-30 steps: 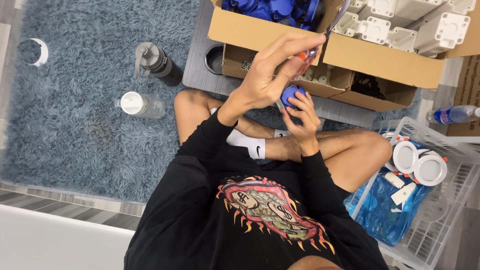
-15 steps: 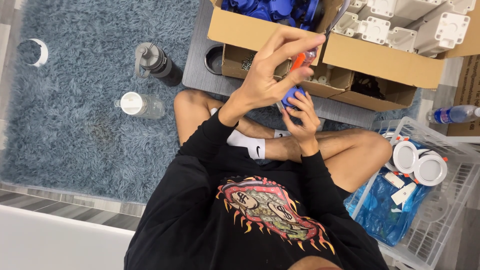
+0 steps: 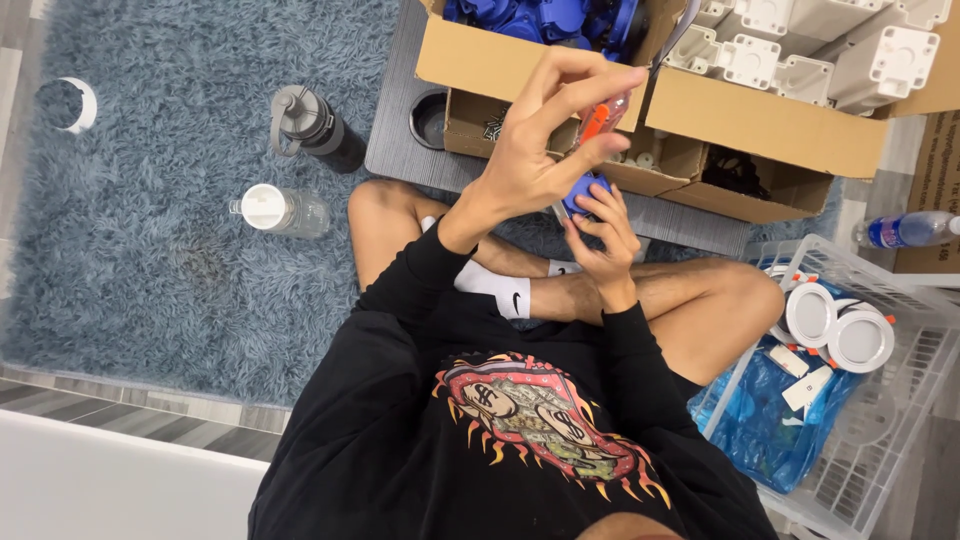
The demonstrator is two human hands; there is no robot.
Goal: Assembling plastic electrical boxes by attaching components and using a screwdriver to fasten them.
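Blue plastic part [image 3: 583, 190] pinched in right hand [image 3: 603, 232] over crossed legs; orange-handled tool [image 3: 598, 118] gripped in left hand [image 3: 545, 140] at 12 o'clock from part, long axis approx vertical, tip pointing down to 6 o'clock, onto part

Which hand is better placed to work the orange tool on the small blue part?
Probably the left. The left hand grips the orange tool from above the blue part, while the right hand is occupied holding that part from below.
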